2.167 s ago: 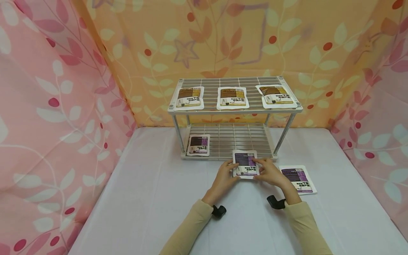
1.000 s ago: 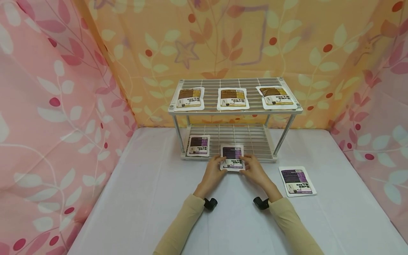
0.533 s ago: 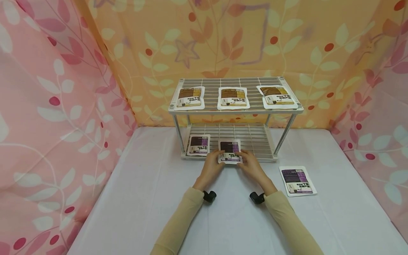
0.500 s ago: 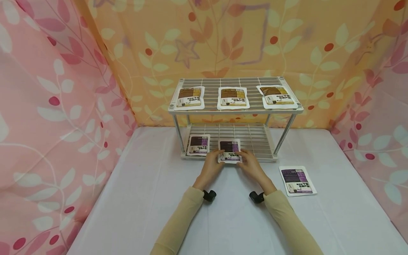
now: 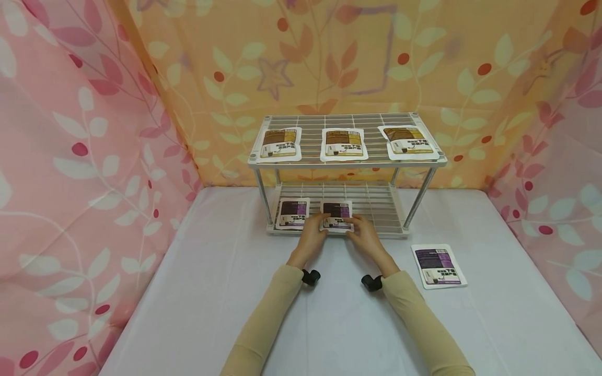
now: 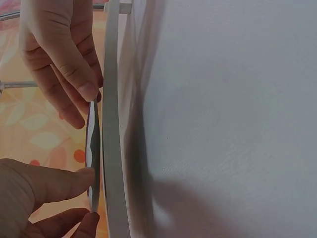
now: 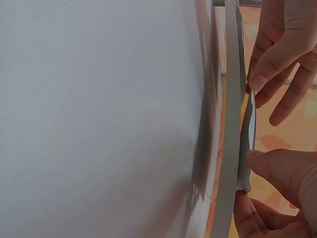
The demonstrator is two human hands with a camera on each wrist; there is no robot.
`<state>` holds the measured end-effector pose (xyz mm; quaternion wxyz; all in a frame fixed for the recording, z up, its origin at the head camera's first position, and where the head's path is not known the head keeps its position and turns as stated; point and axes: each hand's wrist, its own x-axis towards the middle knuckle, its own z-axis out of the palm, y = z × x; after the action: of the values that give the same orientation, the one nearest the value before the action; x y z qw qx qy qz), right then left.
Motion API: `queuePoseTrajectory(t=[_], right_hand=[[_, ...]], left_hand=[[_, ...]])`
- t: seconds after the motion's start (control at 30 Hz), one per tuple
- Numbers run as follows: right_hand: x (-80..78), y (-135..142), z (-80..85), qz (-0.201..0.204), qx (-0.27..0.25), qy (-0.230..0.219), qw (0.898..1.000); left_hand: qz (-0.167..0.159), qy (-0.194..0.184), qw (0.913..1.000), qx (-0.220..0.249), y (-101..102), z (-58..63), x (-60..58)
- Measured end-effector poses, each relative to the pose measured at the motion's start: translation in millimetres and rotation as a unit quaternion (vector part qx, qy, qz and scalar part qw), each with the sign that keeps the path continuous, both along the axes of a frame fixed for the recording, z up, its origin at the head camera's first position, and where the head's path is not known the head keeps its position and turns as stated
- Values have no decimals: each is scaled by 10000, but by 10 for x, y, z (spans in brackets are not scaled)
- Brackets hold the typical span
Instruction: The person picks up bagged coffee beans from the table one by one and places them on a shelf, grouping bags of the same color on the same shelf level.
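Note:
A white pouch (image 5: 337,209) with a purple and dark label lies at the front of the lower wire shelf, just right of a matching pouch (image 5: 292,213). My left hand (image 5: 311,237) pinches its left side and my right hand (image 5: 368,240) its right side, thumbs at the near edge. From the left wrist view, the held pouch (image 6: 93,148) shows edge-on, close over the rack's front rail (image 6: 113,139), with my left thumb on its lower end. In the right wrist view my right hand (image 7: 280,198) grips the same pouch (image 7: 247,144).
The two-tier white wire rack (image 5: 348,165) stands at the back of the table. On its top tier lie three brown-gold pouches, the middle one (image 5: 344,144) among them. Another purple pouch (image 5: 439,266) lies on the white tablecloth (image 5: 207,313), right of the rack.
Both hands have carried the purple pouch left and forward, from in front of the rack onto its lower shelf beside the first pouch. It now lies flatter and farther back.

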<state>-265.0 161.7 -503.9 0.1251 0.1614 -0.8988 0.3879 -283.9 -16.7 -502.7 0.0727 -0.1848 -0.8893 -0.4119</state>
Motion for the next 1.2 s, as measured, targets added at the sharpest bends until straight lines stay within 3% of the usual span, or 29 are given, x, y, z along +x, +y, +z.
queuePoseTrajectory(t=[0.27, 0.6, 0.8, 1.0, 1.2], right_hand=[[-77, -18, -19, -77, -112, -301, 9995], [-124, -7, -60, -177, 79, -170, 9997], [-93, -3, -82, -134, 197, 60, 9997], [0, 46, -61, -82, 82, 99, 9999], [104, 120, -7, -75, 15, 144, 9999]], left_hand=[[150, 73, 9995, -273, 38, 21, -35], [357, 314, 9975, -520, 95, -20, -46], [444, 98, 9964, -716, 126, 18, 51], [340, 387, 9956, -779, 185, 41, 159], [167, 401, 9967, -690, 276, 0, 257]])
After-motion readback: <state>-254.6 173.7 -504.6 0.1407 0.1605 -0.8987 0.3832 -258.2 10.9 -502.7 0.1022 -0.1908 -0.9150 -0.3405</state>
